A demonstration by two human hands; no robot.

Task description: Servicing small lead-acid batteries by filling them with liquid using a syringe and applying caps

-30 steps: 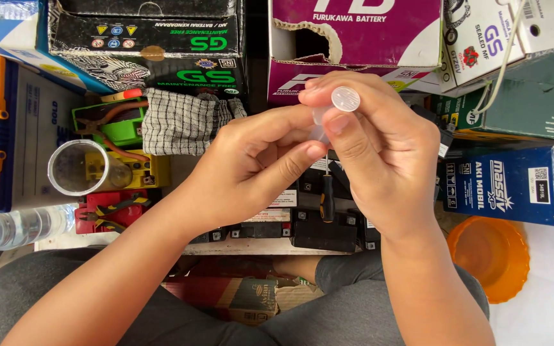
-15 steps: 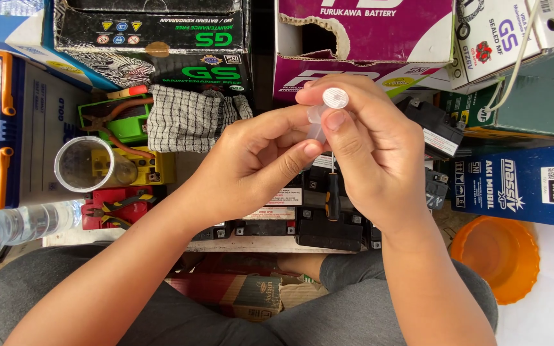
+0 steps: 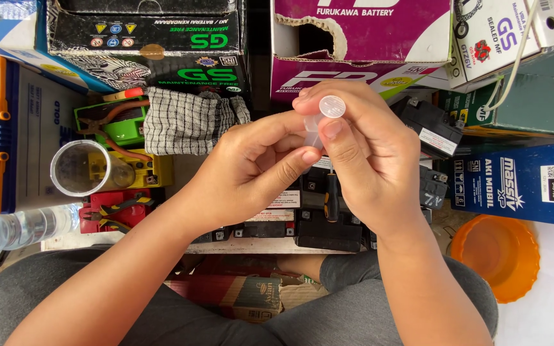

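Both of my hands are raised together over a cluster of small black batteries (image 3: 328,218). My right hand (image 3: 367,166) pinches a small clear plastic tube with a round white cap (image 3: 331,107) between thumb and fingers. My left hand (image 3: 254,166) grips the lower part of the same tube (image 3: 312,131) with thumb and forefinger. Most of the tube is hidden by my fingers.
A clear plastic cup (image 3: 81,168) stands at left above red pliers (image 3: 113,211) and beside a plastic bottle (image 3: 14,227). A checked cloth (image 3: 187,118) and orange-handled pliers (image 3: 107,118) lie behind. Cardboard battery boxes (image 3: 360,38) line the back and right. An orange bowl (image 3: 498,256) sits at right.
Both hands have stayed locked on the capped tube. The view has shifted slightly, nothing else moved.
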